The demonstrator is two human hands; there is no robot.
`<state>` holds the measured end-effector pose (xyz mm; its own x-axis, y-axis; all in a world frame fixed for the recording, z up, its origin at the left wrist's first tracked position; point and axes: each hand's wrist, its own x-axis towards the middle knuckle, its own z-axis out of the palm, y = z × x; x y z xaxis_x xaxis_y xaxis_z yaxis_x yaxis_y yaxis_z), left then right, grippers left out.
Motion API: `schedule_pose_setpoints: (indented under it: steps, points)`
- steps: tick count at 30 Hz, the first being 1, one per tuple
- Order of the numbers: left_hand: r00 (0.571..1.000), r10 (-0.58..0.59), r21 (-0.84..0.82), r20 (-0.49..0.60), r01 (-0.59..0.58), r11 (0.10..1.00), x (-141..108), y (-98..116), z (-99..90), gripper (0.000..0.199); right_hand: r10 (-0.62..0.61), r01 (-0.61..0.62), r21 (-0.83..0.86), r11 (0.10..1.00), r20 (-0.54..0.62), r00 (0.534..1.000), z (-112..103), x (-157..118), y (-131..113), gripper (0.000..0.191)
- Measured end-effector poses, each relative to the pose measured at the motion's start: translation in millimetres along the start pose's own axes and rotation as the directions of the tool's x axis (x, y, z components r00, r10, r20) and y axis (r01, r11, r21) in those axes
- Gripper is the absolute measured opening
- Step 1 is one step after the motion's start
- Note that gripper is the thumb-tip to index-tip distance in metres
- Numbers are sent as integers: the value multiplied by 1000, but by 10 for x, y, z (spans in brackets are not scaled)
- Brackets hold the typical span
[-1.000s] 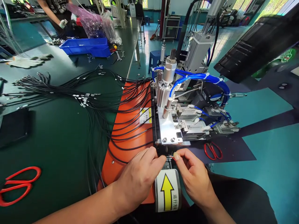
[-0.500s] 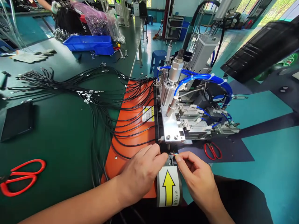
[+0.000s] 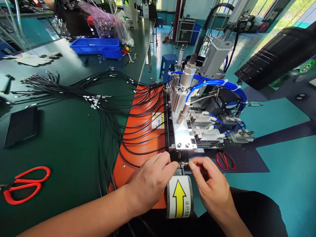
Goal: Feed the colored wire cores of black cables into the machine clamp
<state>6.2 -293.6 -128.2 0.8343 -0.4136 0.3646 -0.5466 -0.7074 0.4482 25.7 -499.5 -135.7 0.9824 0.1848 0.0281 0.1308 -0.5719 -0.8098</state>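
Note:
Between my two hands, thin coloured wires (image 3: 184, 163) stretch across the front end of the machine's track. My left hand (image 3: 155, 181) is closed, thumb and forefinger pinching the cable end that the wires come out of; the cable itself is mostly hidden by the hand. On the other side, my right hand (image 3: 209, 184) pinches the tips of the wires between thumb and forefinger. Just below the fingers is a rounded cover with a yellow arrow (image 3: 179, 197). Above them stands the pneumatic machine (image 3: 184, 131) with metal cylinders and blue air hoses.
Black cables (image 3: 145, 141) run over the orange plate (image 3: 139, 123) into the machine, bundled on the green table (image 3: 69, 141). Red-handled scissors (image 3: 27, 186) lie at left, another red-handled pair (image 3: 225, 161) at right. A blue bin (image 3: 96, 47) and gloves (image 3: 34, 59) are farther back.
My right hand has shifted slightly right, away from the left, and more of the coloured wires shows between them. The left hand keeps its pinch. The camera view has moved a little.

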Motion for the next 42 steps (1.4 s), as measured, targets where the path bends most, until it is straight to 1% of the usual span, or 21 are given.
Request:
schedule_pose_setpoints:
  steps: [2, 4, 6, 7, 9, 11, 14, 17, 20, 24, 28, 32, 34, 36, 37, 39, 40, 41, 42]
  points:
    - [1000, 6, 6, -4, -6, 1000, 1, 1, -1, 26, -101, 101, -13, 995, -34, 994, -7, 15, -8, 16]
    - [1000, 7, 12, -7, -7, 1000, 3, 0, 2, 26, -189, 189, -3, 982, -26, 982, -5, 31, -18, 19]
    - [1000, 6, 16, -15, -6, 1000, 5, -4, 10, 25, -217, 217, 6, 976, -23, 976, 1, 38, -23, 17]
    - [1000, 9, 17, -18, -8, 1000, 4, -6, 15, 25, -208, 208, 4, 978, -32, 978, 4, 37, -23, 15]
    - [999, 18, 22, -30, -17, 1000, 1, -11, 23, 25, -166, 166, -3, 986, -50, 985, 9, 29, -22, 12]
    - [999, 24, 27, -37, -23, 999, -5, -12, 24, 25, -101, 101, 5, 995, -42, 994, 14, 22, -22, 11]
    - [1000, 23, 51, -21, -22, 998, -4, 7, -3, 27, 35, -35, 56, 998, 0, 999, 25, 30, -25, 19]
    - [1000, 4, 112, 7, -5, 994, 10, 58, -69, 27, 161, -168, 119, 979, 61, 985, 39, 52, -28, 28]
    - [1000, -13, 149, 21, 10, 989, 12, 105, -130, 27, 223, -238, 163, 957, 105, 969, 49, 71, -33, 33]
    - [1000, -9, 124, -6, 9, 992, -21, 103, -141, 22, 263, -285, 209, 936, 127, 957, 54, 82, -48, 35]
    - [998, -59, 133, -12, 60, 989, -44, 92, -101, 20, 240, -259, 194, 946, 113, 964, 64, 69, -54, 35]
    - [997, -62, 194, -46, 69, 979, -36, 127, -72, 18, 190, -196, 164, 967, 55, 980, 112, 74, -32, 31]
    - [995, -83, 230, -46, 91, 969, -42, 152, -72, 18, 167, -170, 153, 974, 29, 985, 121, 79, -40, 29]
    - [990, -138, 274, -10, 135, 952, -61, 176, -85, 20, 148, -145, 149, 978, -7, 989, 85, 52, -88, 26]
    - [986, -166, 296, 19, 153, 943, -75, 188, -97, 22, 129, -122, 142, 982, -44, 991, 47, 16, -129, 25]
    - [979, -190, 345, 66, 157, 926, -100, 217, -134, 25, 69, -58, 109, 992, -103, 992, -51, -117, -224, 22]
    - [980, -186, 369, 68, 149, 918, -108, 236, -159, 27, 19, -13, 81, 997, -85, 996, -93, -213, -262, 20]
    - [983, -174, 387, 56, 139, 911, -111, 257, -188, 29, -14, 13, 58, 998, 14, 1000, -117, -325, -281, 18]
    - [988, -153, 394, 25, 130, 910, -109, 281, -220, 31, -37, 32, 31, 999, 211, 977, -115, -446, -277, 18]
